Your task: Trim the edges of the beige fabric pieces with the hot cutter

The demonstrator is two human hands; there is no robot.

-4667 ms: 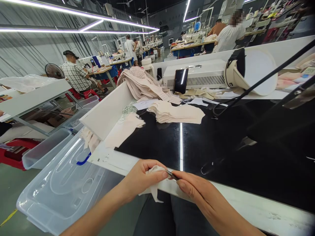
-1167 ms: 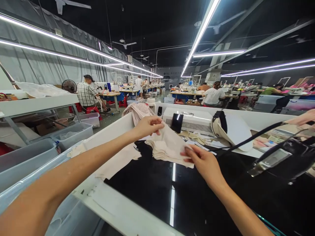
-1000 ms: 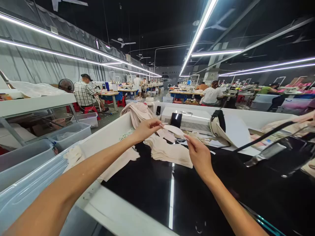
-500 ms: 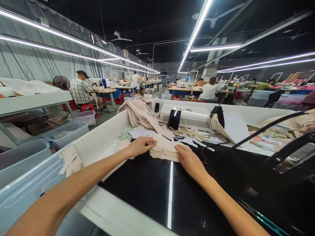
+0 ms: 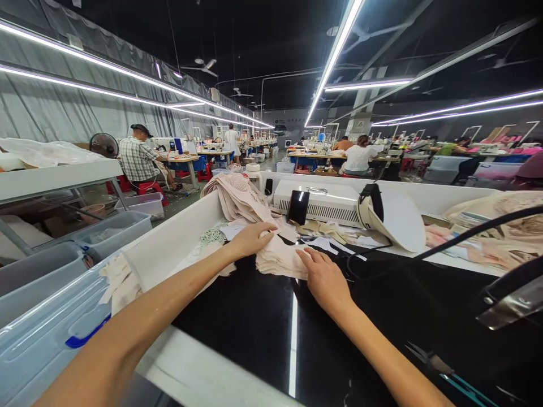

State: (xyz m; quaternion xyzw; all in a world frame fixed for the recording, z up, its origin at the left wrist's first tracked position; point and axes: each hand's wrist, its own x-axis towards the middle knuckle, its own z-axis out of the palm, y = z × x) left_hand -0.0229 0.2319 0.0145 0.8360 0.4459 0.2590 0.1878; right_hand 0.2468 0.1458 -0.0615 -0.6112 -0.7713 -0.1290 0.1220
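A stack of pale cream fabric pieces lies on the glossy black tabletop, its layered edges facing me. My left hand is over the stack's back left corner, fingers stretched to the right with the thumb a little apart; their contact with the fabric is unclear. At the stack's right end rests my right hand, its fingers extended and touching the top and side. Behind the stack, a larger heap of beige fabric drapes over the table's raised white edge.
A white vented box stands at the back with a phone leaning on it. Fabric scraps and a white visor-like shield lie nearby. A black cable crosses the right side, above teal-handled tweezers. Plastic bins stand left.
My left hand has risen slightly off the stack's left corner and moved toward its back, its fingers straighter. My right hand stays at the right end, shifted slightly left.
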